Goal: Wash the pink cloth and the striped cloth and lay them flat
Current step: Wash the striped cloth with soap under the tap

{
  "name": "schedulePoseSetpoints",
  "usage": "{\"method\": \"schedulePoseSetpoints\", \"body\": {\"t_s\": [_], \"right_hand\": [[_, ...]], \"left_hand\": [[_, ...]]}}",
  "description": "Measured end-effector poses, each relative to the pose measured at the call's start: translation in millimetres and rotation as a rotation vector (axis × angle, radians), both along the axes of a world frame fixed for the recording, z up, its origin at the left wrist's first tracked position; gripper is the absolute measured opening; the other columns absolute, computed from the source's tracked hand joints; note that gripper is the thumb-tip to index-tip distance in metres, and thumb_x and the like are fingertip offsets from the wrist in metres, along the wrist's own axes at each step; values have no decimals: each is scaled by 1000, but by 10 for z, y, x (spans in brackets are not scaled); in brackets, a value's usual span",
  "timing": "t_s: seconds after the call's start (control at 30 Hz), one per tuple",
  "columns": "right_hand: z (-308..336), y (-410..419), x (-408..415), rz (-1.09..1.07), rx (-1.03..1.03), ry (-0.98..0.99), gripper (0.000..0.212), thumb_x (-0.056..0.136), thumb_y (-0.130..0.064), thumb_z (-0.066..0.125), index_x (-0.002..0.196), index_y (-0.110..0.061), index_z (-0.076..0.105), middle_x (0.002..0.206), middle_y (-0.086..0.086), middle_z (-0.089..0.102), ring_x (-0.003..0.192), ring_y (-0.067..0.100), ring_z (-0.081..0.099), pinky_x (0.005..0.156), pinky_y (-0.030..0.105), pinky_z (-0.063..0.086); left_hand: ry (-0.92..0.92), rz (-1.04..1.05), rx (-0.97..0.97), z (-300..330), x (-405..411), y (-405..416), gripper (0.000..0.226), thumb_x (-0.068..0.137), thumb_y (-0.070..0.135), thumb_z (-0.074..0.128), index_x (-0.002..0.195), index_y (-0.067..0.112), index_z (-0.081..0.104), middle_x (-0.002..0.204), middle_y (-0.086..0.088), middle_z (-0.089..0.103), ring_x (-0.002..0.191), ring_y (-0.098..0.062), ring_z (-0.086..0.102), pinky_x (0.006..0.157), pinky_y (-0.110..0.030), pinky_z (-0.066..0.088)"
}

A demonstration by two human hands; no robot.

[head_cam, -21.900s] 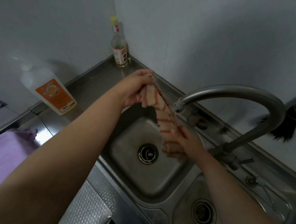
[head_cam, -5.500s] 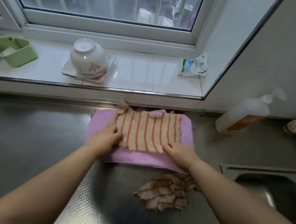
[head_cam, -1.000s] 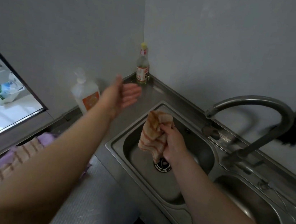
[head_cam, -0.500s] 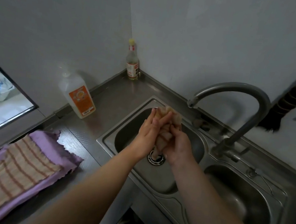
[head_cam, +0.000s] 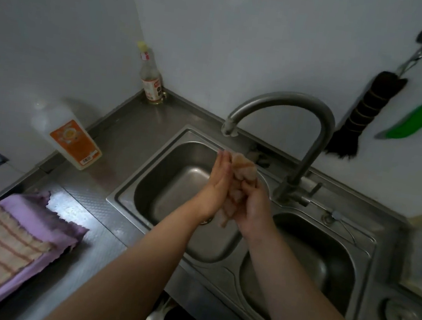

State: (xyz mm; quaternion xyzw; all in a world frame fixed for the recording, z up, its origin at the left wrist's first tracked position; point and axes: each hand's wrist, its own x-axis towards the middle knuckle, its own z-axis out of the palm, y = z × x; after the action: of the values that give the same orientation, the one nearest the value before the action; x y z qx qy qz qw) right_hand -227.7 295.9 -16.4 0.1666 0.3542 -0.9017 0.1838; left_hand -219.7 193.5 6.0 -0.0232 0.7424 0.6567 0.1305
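Striped cloth [head_cam: 243, 173], bunched, sits between both palms over the left sink basin [head_cam: 174, 182], below the tap [head_cam: 279, 101]. Left hand [head_cam: 219, 182] presses with straight fingers; right hand [head_cam: 252, 205] curls around it. Best rubbed firmly, low in the basin.

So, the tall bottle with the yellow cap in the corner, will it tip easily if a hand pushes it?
Probably yes. The bottle is tall and narrow on a small base, so a push near the cap would likely topple it. It looks nearly empty, so likely light. The two walls close behind may catch it if it falls backward.
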Motion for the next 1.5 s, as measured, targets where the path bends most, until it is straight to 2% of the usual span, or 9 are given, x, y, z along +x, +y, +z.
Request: {"method": "schedulePoseSetpoints", "body": {"t_s": [0.07,0.23,0.37,0.5,0.63,0.8,1.23,1.4,1.5], "right_hand": [[8,105,-38,0,13,-9,32,98,-6,35,118,-4,61,120,20,63,114,32,59,106,48,40],[-40,316,-154,22,119,-57,32,96,-10,37,117,-5,61,122,20,62,114,31,60,100,42,46],[-293,644,-410,-294,524,-271,21,86,-24,56,101,-10,61,101,16,65,89,29,63,69,33,51],[-454,1067,-693,-388,948,-476,52,99,-36,43,143,-9,34,146,20,39,129,36,43,105,41,36],[-559,1270,-814,-147,1179,-334,45,104,-36,27,139,-9,33,139,22,46,126,40,44,103,42,33],[-705,1393,-797,-67,1351,-234,36,104,-28,24,132,-8,36,129,24,52,119,41,48,98,44,36],[-735,1436,-795,-174,1295,-237,43,105,-33,25,127,0,42,128,27,52,120,41,48,98,41,35],[-623,1216,-779,-440,1112,-508,56,101,-33,40,138,7,33,142,25,40,130,37,41,105,37,34],[-615,766,-651,-303,962,-313,33,98,-20,41,121,0,54,115,18,60,108,34,56,79,33,46]], "left_hand": [[-180,80,261,17,-57,26,75,99,58,13,121,4,60,116,-17,67,110,-24,64,100,-37,46],[-488,209,638,-226,-169,43,53,104,40,26,140,6,46,128,-18,60,112,-29,61,98,-45,47],[-529,346,702,-329,-277,50,52,104,40,26,138,6,46,121,-20,63,105,-30,64,94,-51,48],[-542,441,732,-364,-460,-99,53,104,42,26,136,5,47,132,-20,57,123,-31,54,109,-50,37],[-531,519,725,-401,-637,-204,50,103,42,29,132,9,54,133,-18,58,126,-30,53,113,-47,34],[-501,546,711,-409,-737,-216,44,103,37,32,132,13,55,126,-15,63,118,-30,59,107,-48,39],[-486,513,710,-430,-828,-85,42,103,36,35,131,14,55,122,-15,66,114,-31,62,104,-50,42],[-473,508,691,-415,-907,-123,45,104,36,30,134,11,52,124,-17,64,116,-31,61,106,-48,42],[-476,476,647,-419,-921,-187,48,104,39,28,132,10,54,120,-16,67,113,-27,63,106,-46,41]]}}
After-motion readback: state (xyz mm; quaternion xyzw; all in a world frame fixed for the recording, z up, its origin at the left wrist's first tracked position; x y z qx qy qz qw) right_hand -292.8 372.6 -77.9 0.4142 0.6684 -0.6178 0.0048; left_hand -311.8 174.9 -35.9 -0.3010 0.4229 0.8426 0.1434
